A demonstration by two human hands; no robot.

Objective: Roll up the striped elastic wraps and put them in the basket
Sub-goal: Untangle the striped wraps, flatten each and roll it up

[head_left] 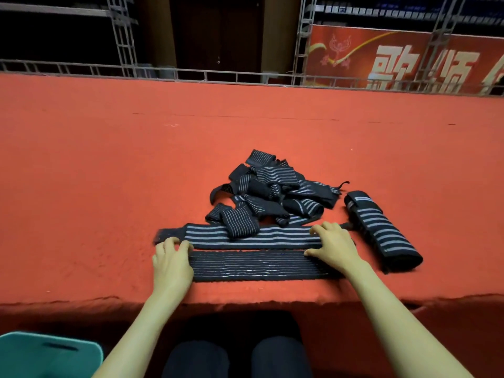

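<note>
One wrap (253, 264) under left hand (170, 264), right hand (331, 249)

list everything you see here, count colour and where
wide-striped flat wrap: 1, black and grey, laid out behind the thin-striped one
thin-striped flat wrap: 1, black, pale lines, near table edge
pile of wraps: 1 heap, number unclear, black, pale stripes, behind the flat wraps
bundled wrap: 1, black and grey, right of the pile
basket: 1, teal, bottom left, below the table
table cloth: 1, red
banner: 1, red, far right
truss: grey metal, behind the table
left hand: rests on the flat wraps' left ends
right hand: rests on their right ends
</note>
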